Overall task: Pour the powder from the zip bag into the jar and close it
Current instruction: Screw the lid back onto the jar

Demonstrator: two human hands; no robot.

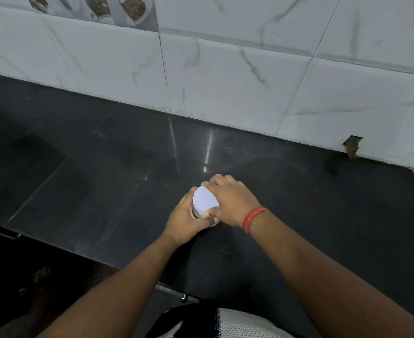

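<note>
Fingers [209,182] of the right hand [228,200] are curled down over the far edge of the white lid [204,201], with the thumb pressed against its near edge; the grip is closed on the lid from above. The left hand [184,219] is wrapped around the body of the jar [197,214] from the near left side, closed on it just below the lid. Little of the jar wall shows between the two hands. The jar stands upright on the dark table [298,203], near the middle and well clear of the tiled wall [225,76]. No zip bag is in view, and the jar's contents cannot be seen.

Judged stage: either opening the jar or the final closing; these views do not settle which.

Hazards from this position:
- Cross-threading. If the lid sits tilted while it is turned, it may jam or seal poorly. The lid's seating cannot be confirmed here.
- Slip. The table surface is glossy; a weak left-hand hold would let the jar rotate or skid under the twisting force.
- Spill. A sudden release of the lid could tip the jar and scatter any powder inside.
</note>
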